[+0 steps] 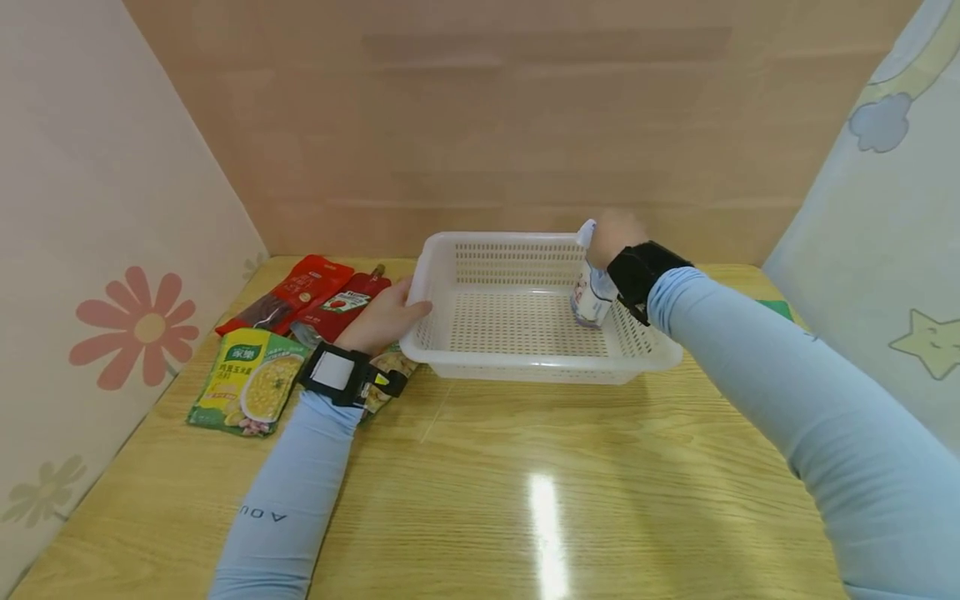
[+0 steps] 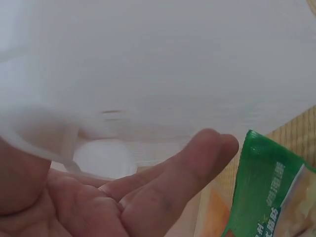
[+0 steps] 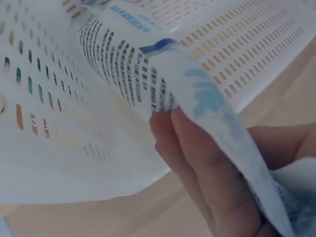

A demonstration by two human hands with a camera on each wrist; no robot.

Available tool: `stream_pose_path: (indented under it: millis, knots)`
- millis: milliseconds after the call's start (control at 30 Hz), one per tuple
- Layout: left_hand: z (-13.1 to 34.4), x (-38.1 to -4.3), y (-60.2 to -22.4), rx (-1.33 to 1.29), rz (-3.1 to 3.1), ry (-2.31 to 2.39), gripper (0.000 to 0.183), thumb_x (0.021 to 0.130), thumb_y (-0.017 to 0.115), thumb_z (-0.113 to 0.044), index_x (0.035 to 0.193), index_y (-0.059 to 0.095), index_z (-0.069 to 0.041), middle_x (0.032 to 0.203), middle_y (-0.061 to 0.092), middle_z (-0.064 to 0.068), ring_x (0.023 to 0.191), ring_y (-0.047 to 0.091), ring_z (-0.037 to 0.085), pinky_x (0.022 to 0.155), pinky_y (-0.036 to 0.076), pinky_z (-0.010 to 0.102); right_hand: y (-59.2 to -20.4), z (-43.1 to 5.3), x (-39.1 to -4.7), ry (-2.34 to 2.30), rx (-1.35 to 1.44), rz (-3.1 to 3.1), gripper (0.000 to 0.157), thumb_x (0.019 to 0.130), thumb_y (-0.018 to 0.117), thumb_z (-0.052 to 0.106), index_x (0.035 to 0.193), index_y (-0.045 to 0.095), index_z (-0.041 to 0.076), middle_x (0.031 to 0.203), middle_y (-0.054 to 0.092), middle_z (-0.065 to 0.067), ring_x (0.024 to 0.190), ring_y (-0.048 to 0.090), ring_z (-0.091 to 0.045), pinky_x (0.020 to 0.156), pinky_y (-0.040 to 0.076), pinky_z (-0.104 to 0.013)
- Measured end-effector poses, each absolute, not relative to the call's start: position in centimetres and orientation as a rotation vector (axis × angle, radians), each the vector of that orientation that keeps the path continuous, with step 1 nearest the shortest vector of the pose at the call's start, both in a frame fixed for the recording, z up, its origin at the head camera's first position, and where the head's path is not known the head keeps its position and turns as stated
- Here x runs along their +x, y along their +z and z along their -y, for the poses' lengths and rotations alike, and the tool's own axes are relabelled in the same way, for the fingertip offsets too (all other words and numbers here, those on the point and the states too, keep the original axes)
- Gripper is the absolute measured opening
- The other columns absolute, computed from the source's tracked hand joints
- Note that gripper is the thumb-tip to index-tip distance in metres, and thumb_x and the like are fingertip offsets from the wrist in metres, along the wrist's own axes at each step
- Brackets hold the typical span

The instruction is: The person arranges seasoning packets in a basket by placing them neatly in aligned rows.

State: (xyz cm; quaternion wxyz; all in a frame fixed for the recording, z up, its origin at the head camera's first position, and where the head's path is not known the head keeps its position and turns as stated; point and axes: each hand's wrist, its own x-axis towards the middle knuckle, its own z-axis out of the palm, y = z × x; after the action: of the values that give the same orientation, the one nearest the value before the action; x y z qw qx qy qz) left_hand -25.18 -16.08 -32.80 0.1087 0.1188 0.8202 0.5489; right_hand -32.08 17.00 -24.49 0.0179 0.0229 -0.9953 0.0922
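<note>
My right hand (image 1: 615,237) pinches the top of a white soft pouch with blue print (image 1: 589,302) at the right end of a white plastic basket (image 1: 532,362). The pouch hangs down inside the basket; small dark lettering covers part of the pouch (image 3: 133,59) in the right wrist view. At the basket's other end, my left hand (image 1: 384,318) grips the wall, thumb over the rim. In the left wrist view its fingers (image 2: 173,192) stretch along the outside of the basket (image 2: 163,74).
Left of the basket lie red packets (image 1: 296,292), a red spouted pouch (image 1: 345,304) and a yellow-green soup packet (image 1: 251,382). Another green packet (image 2: 261,182) lies under my left wrist. Something green (image 1: 776,309) shows beyond my right arm. Panels enclose the wooden table (image 1: 480,467) on three sides.
</note>
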Motion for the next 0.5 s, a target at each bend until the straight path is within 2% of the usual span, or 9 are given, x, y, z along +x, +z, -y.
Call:
stream_pose_path:
  millis: [100,300,500]
  knots:
    - [15.98,-25.37,-33.03,0.351,-2.421,1.614,0.058,0.103,0.052,-0.014,0.154,0.027,-0.005,0.140,0.050,0.024,0.111,0.061,0.043,0.084,0.054,0.055,-24.67,-17.19,-32.52,0.283,0.033,3.104,0.016,0.085,0.058,0.009,0.088,0.060,-0.006,0.090,0.057,-0.020,0.077,0.053,-0.033,0.056,0.047,-0.037]
    - [15.78,-25.23,-33.02,0.324,-2.412,1.614,0.058,0.103,0.053,-0.014,0.154,0.027,-0.006,0.139,0.051,0.024,0.110,0.062,0.044,0.083,0.055,0.054,-24.55,-17.19,-32.87,0.259,0.014,3.143,0.024,0.084,0.061,0.012,0.096,0.063,-0.008,0.097,0.060,-0.022,0.083,0.055,-0.034,0.068,0.052,-0.042]
    - [15.67,-25.27,-33.08,0.308,-2.402,1.614,0.058,0.103,0.053,-0.015,0.154,0.027,-0.006,0.139,0.051,0.024,0.109,0.062,0.044,0.081,0.056,0.054,-23.97,-17.45,-33.15,0.230,0.049,3.228,0.035,0.085,0.063,0.024,0.101,0.064,-0.007,0.095,0.059,-0.020,0.081,0.055,-0.033,0.065,0.050,-0.040]
